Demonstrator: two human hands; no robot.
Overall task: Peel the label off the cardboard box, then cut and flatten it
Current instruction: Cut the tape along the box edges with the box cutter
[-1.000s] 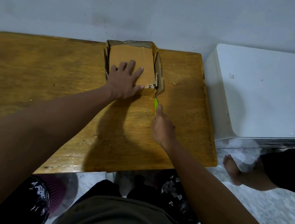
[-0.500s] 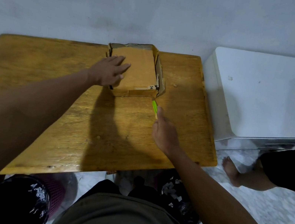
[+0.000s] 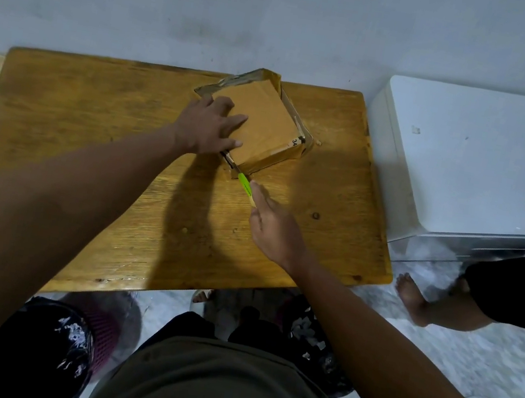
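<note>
Right now I am watching both arms reaching forward over the wooden table [image 3: 88, 149]. My view is showing the left hand [image 3: 208, 127] lying palm down on the top panel of the cardboard box [image 3: 260, 122], fingers straight and spread, thumb pointing along the near edge — pressing flat rather than curling round anything. The right hand [image 3: 275, 227] is sitting nearer the body, wrist low, fingers curled round the handle of a green cutter [image 3: 244, 188], with the index finger lying along its back. The cutter is slanting up and to the left, and its dark blade end is touching the near-left side of the box just under the left thumb (I cannot tell how deep it is sitting).

The box is resting toward the far edge of the table, turned at an angle so one corner is pointing at the person; a small scrap of label marked with digits [image 3: 294, 142] is showing at its right corner. It is lying directly under the left palm and just beyond the tip of the cutter — well ahead of the right knuckles. A white appliance [image 3: 476, 158] is standing just beside the table on the right.
</note>
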